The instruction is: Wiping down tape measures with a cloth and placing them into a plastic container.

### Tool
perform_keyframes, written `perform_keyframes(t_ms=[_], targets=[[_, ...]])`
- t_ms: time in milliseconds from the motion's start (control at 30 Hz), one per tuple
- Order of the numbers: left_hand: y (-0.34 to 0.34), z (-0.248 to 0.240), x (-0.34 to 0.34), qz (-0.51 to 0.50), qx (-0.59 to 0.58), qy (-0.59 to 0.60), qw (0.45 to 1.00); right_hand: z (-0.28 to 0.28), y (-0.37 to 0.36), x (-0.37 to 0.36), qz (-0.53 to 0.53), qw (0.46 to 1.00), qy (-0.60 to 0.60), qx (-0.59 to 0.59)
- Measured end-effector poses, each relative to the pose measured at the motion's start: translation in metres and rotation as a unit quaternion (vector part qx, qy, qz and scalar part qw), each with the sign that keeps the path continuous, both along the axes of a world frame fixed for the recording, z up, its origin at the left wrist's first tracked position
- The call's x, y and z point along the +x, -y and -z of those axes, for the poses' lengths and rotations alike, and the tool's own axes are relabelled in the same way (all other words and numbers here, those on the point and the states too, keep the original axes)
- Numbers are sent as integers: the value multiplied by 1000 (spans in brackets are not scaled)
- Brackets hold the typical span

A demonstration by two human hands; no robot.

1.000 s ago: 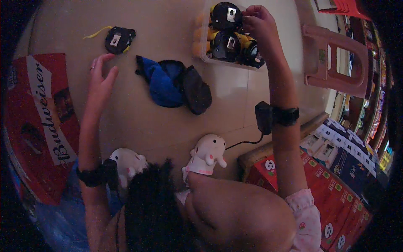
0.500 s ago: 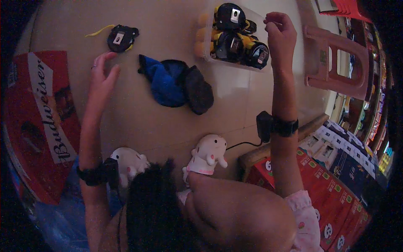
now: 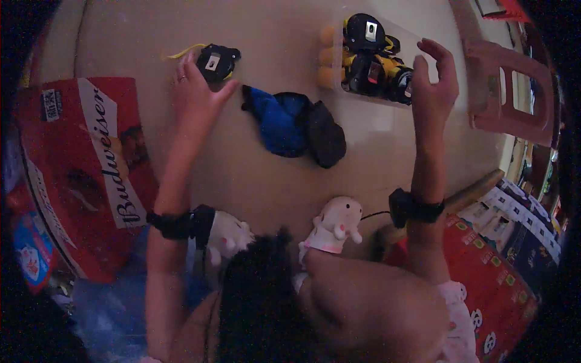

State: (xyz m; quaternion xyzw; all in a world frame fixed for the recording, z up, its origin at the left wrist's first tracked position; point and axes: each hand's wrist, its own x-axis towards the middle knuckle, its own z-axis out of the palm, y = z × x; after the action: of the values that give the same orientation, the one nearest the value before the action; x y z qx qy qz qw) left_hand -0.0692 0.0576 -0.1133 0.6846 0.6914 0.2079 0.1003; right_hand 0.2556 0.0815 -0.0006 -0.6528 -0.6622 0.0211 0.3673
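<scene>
A black tape measure (image 3: 218, 63) with a yellow strap lies on the floor at the far left. My left hand (image 3: 200, 94) reaches its near left side, thumb spread from the fingers, holding nothing. Whether the fingertips touch the case I cannot tell. At the far right stands a clear plastic box (image 3: 376, 101) with several black and yellow tape measures (image 3: 365, 33) in it. Beside the box's right side is my right hand (image 3: 437, 81), open, fingers curved and apart, with nothing in it. Between the hands lies a crumpled blue and dark grey cloth item (image 3: 281, 126).
A red carton (image 3: 72, 181) stands at the left, with bluish plastic sheeting (image 3: 115, 308) below it. To the right are a pink plastic stool (image 3: 511, 91) and stacked red boxes (image 3: 484, 275). White plush slippers (image 3: 339, 218) are near my knees. Each wrist wears a black band.
My left hand has moved up to the tape measure, its thumb spreading wider. My right hand has opened more beside the box. The whole view has shifted, so things appear further right.
</scene>
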Motion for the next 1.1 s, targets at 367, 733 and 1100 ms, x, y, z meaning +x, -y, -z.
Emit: perform_keyframes(t_ms=[367, 733, 1100], targets=[[-7, 3, 1, -26, 36, -61, 997, 54, 99, -91, -138, 961, 72, -231], [42, -80, 19, 116, 15, 425, 897, 28, 104, -53, -29, 763, -514, -392], [47, -114, 37, 189, -78, 675, 709, -22, 100, -25, -108, 524, -827, -170]])
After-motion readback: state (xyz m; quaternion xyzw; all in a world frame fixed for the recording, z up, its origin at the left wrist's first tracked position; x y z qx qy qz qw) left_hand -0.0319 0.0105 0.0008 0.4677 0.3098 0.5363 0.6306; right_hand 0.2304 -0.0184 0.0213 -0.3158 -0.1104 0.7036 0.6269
